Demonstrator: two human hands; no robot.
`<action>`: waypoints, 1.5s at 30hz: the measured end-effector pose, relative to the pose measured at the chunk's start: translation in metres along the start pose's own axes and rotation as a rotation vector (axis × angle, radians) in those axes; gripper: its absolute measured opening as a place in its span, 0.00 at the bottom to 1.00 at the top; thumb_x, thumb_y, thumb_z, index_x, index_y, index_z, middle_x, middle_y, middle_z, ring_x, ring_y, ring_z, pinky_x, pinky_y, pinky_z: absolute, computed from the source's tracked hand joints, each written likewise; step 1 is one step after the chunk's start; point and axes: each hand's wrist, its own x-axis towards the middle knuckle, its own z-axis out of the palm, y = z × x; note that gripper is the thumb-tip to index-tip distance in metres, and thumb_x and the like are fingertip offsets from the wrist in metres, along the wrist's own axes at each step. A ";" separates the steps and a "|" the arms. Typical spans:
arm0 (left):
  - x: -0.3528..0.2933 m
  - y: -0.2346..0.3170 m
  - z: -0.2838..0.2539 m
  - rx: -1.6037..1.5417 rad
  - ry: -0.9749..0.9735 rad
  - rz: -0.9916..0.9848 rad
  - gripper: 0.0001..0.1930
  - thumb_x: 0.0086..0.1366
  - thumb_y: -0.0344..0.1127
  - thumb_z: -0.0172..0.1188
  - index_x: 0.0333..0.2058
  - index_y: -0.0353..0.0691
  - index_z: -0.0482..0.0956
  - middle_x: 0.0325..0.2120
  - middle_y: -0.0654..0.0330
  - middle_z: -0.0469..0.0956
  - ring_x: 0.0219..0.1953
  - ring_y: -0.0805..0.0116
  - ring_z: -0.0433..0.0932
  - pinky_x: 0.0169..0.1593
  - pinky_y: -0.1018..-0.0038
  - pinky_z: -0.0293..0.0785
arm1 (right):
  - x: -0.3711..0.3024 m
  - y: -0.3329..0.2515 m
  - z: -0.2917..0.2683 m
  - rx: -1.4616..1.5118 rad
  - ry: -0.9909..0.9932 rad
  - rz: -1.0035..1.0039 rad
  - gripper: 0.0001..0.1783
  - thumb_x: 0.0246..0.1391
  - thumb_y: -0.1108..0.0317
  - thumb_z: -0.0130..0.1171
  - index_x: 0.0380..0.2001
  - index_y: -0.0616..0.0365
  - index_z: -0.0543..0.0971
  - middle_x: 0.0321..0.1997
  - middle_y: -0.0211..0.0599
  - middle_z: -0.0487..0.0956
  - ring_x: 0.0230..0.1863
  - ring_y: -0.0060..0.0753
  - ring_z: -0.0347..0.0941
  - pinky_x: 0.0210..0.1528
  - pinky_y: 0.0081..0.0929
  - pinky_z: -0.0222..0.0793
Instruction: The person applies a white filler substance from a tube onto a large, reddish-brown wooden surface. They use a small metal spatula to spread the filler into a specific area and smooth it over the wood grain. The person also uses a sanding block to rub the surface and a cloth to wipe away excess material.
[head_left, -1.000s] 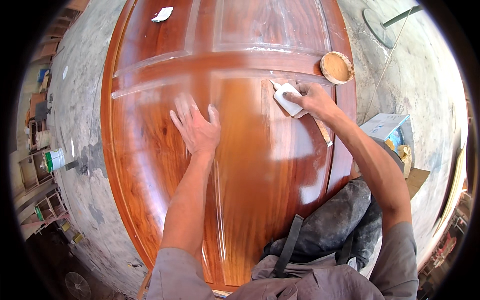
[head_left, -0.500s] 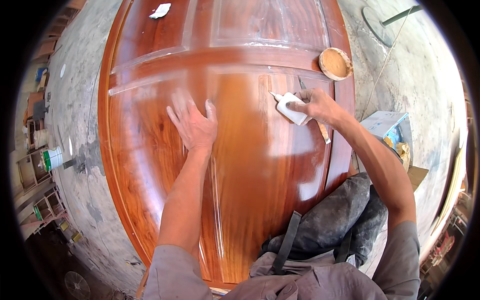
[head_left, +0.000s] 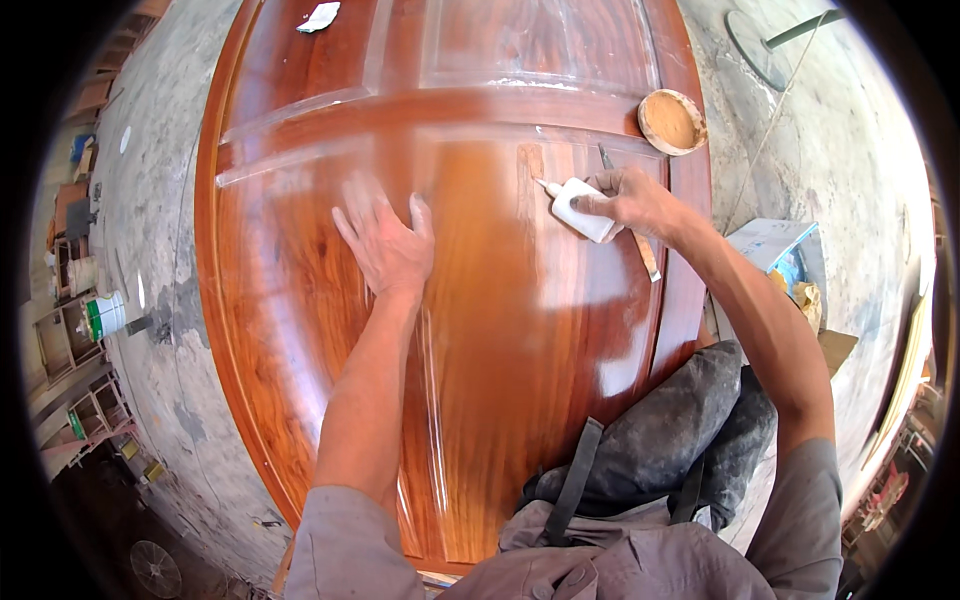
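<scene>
A glossy red-brown wooden panelled door [head_left: 330, 330] lies flat under both arms. My left hand [head_left: 385, 240] rests on it with fingers spread, partly smeared by a blur in the picture. In my right hand [head_left: 632, 205] is a small white squeeze bottle [head_left: 580, 208], tilted, its thin nozzle pointing left to the upper end of a dull brown strip [head_left: 529, 200] on the door's right panel. Whether the tip touches the wood I cannot tell. Beneath the right hand lies a thin tool with a wooden handle [head_left: 645, 258], its dark end showing above the hand.
A round tub of tan paste [head_left: 672, 122] sits on the door's right edge. Crumpled white paper [head_left: 319, 17] lies on the far panel. To the right stands an open box [head_left: 775, 250]; a round metal base [head_left: 757, 48] is beyond. A white-green bucket [head_left: 104, 315] is at left.
The bottle has shifted very slightly left and its nozzle tip sits near the strip's upper part. My left hand stays in place. The view has moved a little.
</scene>
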 end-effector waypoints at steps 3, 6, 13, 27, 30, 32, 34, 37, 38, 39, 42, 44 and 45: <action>-0.001 -0.004 0.002 0.000 0.047 0.017 0.36 0.73 0.48 0.58 0.68 0.24 0.67 0.73 0.39 0.62 0.78 0.45 0.55 0.81 0.45 0.42 | -0.011 0.001 0.005 -0.048 -0.047 -0.008 0.23 0.60 0.55 0.72 0.41 0.69 0.87 0.34 0.41 0.86 0.34 0.31 0.84 0.37 0.32 0.83; 0.000 -0.002 0.003 -0.001 0.041 0.011 0.36 0.73 0.48 0.58 0.68 0.24 0.66 0.73 0.39 0.62 0.78 0.45 0.55 0.81 0.45 0.42 | -0.012 0.003 0.002 -0.009 0.003 0.012 0.23 0.62 0.56 0.70 0.43 0.70 0.86 0.34 0.41 0.86 0.35 0.31 0.85 0.38 0.30 0.83; -0.001 -0.002 0.002 -0.017 0.046 0.018 0.36 0.72 0.47 0.59 0.68 0.23 0.67 0.73 0.39 0.62 0.78 0.45 0.55 0.81 0.45 0.43 | -0.004 -0.014 -0.010 0.031 0.062 0.037 0.22 0.62 0.58 0.70 0.44 0.70 0.86 0.35 0.43 0.86 0.36 0.31 0.85 0.39 0.30 0.83; 0.001 -0.001 -0.001 -0.025 -0.001 -0.011 0.36 0.74 0.47 0.57 0.72 0.27 0.63 0.77 0.43 0.58 0.80 0.48 0.52 0.81 0.47 0.41 | -0.024 0.011 0.003 -0.036 0.007 0.056 0.22 0.62 0.56 0.70 0.45 0.67 0.86 0.35 0.41 0.86 0.35 0.28 0.83 0.40 0.30 0.79; 0.000 -0.002 0.000 -0.025 0.008 -0.006 0.36 0.74 0.47 0.57 0.72 0.27 0.63 0.77 0.43 0.58 0.80 0.48 0.53 0.81 0.47 0.41 | -0.026 0.005 -0.002 -0.054 -0.005 0.051 0.20 0.65 0.58 0.68 0.46 0.67 0.86 0.34 0.35 0.86 0.36 0.25 0.82 0.40 0.27 0.76; -0.002 -0.002 -0.001 -0.021 0.015 0.000 0.36 0.74 0.47 0.57 0.72 0.27 0.63 0.77 0.43 0.58 0.80 0.48 0.53 0.81 0.47 0.41 | -0.032 0.009 0.004 -0.068 -0.053 0.042 0.21 0.63 0.57 0.69 0.45 0.67 0.86 0.34 0.38 0.86 0.36 0.27 0.82 0.39 0.28 0.77; -0.002 -0.003 -0.002 -0.032 0.028 0.006 0.36 0.75 0.47 0.57 0.72 0.27 0.63 0.76 0.43 0.58 0.80 0.48 0.53 0.81 0.47 0.41 | -0.037 0.010 0.010 -0.148 -0.089 0.015 0.22 0.61 0.56 0.71 0.45 0.67 0.87 0.35 0.41 0.86 0.36 0.29 0.83 0.41 0.30 0.78; -0.001 -0.001 -0.003 -0.026 0.012 -0.004 0.36 0.75 0.47 0.56 0.72 0.27 0.63 0.76 0.43 0.59 0.79 0.48 0.53 0.81 0.46 0.41 | -0.039 0.012 0.013 -0.096 -0.089 0.020 0.22 0.61 0.55 0.70 0.44 0.66 0.87 0.34 0.40 0.86 0.36 0.29 0.83 0.42 0.30 0.78; 0.001 0.001 -0.004 -0.022 0.001 -0.007 0.36 0.75 0.48 0.56 0.72 0.27 0.63 0.76 0.42 0.59 0.79 0.47 0.54 0.81 0.46 0.42 | -0.040 0.013 0.013 -0.077 -0.086 0.023 0.22 0.61 0.55 0.70 0.44 0.66 0.87 0.34 0.40 0.86 0.36 0.30 0.83 0.42 0.31 0.78; 0.004 0.004 -0.005 -0.025 -0.013 -0.010 0.36 0.75 0.48 0.56 0.71 0.27 0.64 0.76 0.42 0.59 0.79 0.47 0.54 0.81 0.46 0.42 | -0.039 0.013 0.011 -0.088 -0.080 0.031 0.22 0.61 0.54 0.70 0.44 0.66 0.87 0.34 0.40 0.86 0.36 0.29 0.83 0.42 0.30 0.78; 0.003 0.003 -0.004 -0.018 -0.019 -0.012 0.36 0.75 0.49 0.56 0.71 0.27 0.65 0.75 0.42 0.60 0.79 0.47 0.54 0.80 0.45 0.42 | -0.037 0.012 0.012 -0.116 -0.090 0.039 0.22 0.61 0.54 0.70 0.44 0.66 0.87 0.33 0.39 0.86 0.36 0.28 0.83 0.41 0.29 0.77; -0.001 -0.004 0.003 -0.006 0.028 -0.001 0.36 0.75 0.49 0.56 0.71 0.28 0.65 0.75 0.42 0.60 0.79 0.47 0.54 0.80 0.46 0.42 | -0.041 0.011 0.019 -0.138 -0.124 0.024 0.22 0.61 0.54 0.70 0.44 0.66 0.87 0.33 0.38 0.86 0.36 0.27 0.82 0.41 0.28 0.76; -0.002 -0.004 0.003 -0.011 0.037 0.001 0.36 0.75 0.49 0.56 0.71 0.28 0.65 0.75 0.42 0.60 0.79 0.48 0.54 0.80 0.46 0.42 | -0.041 0.012 0.021 -0.135 -0.132 0.016 0.22 0.62 0.54 0.70 0.44 0.65 0.87 0.33 0.38 0.86 0.36 0.27 0.82 0.40 0.28 0.76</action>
